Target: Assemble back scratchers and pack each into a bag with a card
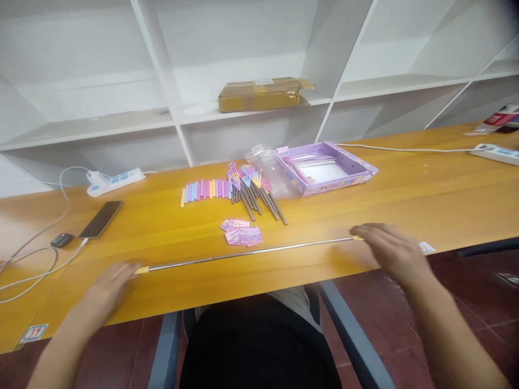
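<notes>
A long, thin metal telescopic back scratcher [251,253] with yellow ends is stretched out level, just over the front of the table. My left hand [107,289] is closed at its left yellow end. At the other end, my right hand [391,248] closes round the yellow tip and hides most of it. Beyond the rod lie small printed cards [243,233] in pink and purple. Behind them is a pile of back scratchers [256,192] with coloured hand-shaped heads and metal rods. A row of pastel handle tubes [205,189] sits left of the pile.
A purple tray box [336,186] stands behind the pile, beside clear plastic bags [275,173]. On the left are a phone [101,219], a small black case [62,240], cables and a power strip [117,181]. A taped carton [261,96] rests on the shelf.
</notes>
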A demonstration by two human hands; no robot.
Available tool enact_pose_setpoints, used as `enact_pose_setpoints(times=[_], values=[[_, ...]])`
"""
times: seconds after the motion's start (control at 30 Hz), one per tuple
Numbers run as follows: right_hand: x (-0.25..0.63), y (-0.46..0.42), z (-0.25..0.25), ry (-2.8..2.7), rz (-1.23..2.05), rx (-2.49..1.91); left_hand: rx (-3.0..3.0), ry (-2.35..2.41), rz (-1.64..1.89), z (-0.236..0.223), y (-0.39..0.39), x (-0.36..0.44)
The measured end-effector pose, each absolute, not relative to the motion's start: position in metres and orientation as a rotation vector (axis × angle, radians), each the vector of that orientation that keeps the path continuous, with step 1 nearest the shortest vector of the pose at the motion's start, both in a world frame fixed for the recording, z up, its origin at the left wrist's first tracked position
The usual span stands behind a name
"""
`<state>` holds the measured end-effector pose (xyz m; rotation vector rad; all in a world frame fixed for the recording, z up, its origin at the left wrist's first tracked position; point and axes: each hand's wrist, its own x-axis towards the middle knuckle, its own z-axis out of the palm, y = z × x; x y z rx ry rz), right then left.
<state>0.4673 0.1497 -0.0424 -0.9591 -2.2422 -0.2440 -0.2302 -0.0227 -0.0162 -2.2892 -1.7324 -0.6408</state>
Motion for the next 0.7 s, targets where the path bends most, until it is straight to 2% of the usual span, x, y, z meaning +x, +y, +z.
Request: enact_pose_setpoints(times=[0.1,0.37,0.7], values=[[0.502,0.147,-0.054,-2.228,-0.233,-1.163,-2.330,-1.690,-0.513,-0.023,-0.041,-0.256],[0.483,0.136,-0.063,-2.171,-0.188,-1.314,-2.226,-1.660,-0.411,-0.032,-0.036,-0.240],[0.484,0.131,-0.078,-1.933,0.068,-1.413,-2.258,-1.743,-0.691,-0.023,-0.036,-0.233]])
